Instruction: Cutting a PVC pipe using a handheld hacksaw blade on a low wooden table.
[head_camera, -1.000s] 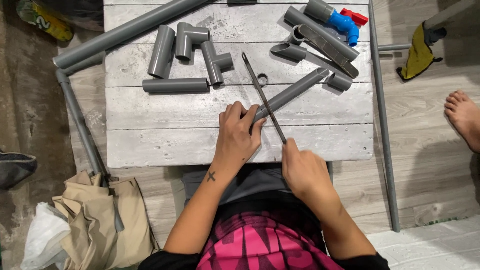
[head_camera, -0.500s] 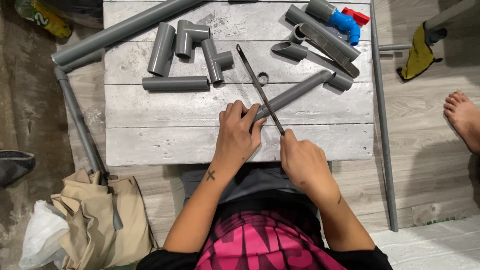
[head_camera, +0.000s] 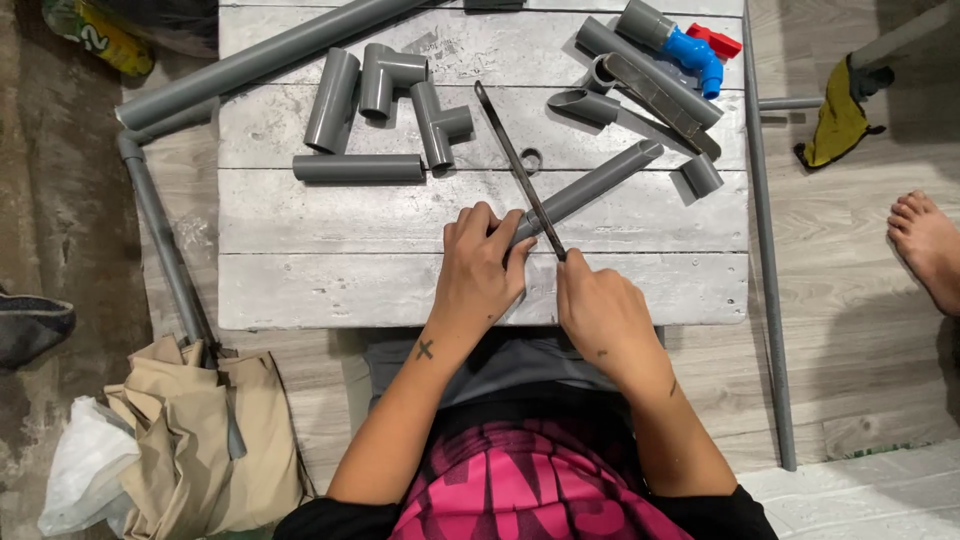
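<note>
A grey pipe (head_camera: 590, 190) is laid at a slant on the whitewashed plank desk (head_camera: 330, 290), its far end rising toward the right and its near end covered by the left hand (head_camera: 478, 268). The fingers (head_camera: 480, 225) of that hand are clenched over the pipe, which is pressed down against the boards.

A thin dark saw blade (head_camera: 512, 160) is laid across the pipe, crossing it just beside the left hand's fingertips. Its near end is grasped in the closed right hand (head_camera: 600, 315), which is set just right of the pipe's near end and close to the desk's front edge. The blade's far tip is pointed up and to the left of the pipe.

Left of the blade's far tip, two grey elbow and tee fittings (head_camera: 415, 95) are set between a short upright-lying tube (head_camera: 332, 87) and the blade, with another short tube (head_camera: 358, 168) lying crosswise just below them. A small ring (head_camera: 530, 158) is seen just right of the blade, beyond the pipe. Beyond the pipe's far end, a blue valve with a red handle (head_camera: 695, 50) is fitted to a grey pipe piece, and cut offcuts (head_camera: 583, 105) are scattered near it. One small stub (head_camera: 702, 175) is lying just right of the pipe's far end.

A long grey pipe (head_camera: 270, 55) is lying over the desk's far left corner.
</note>
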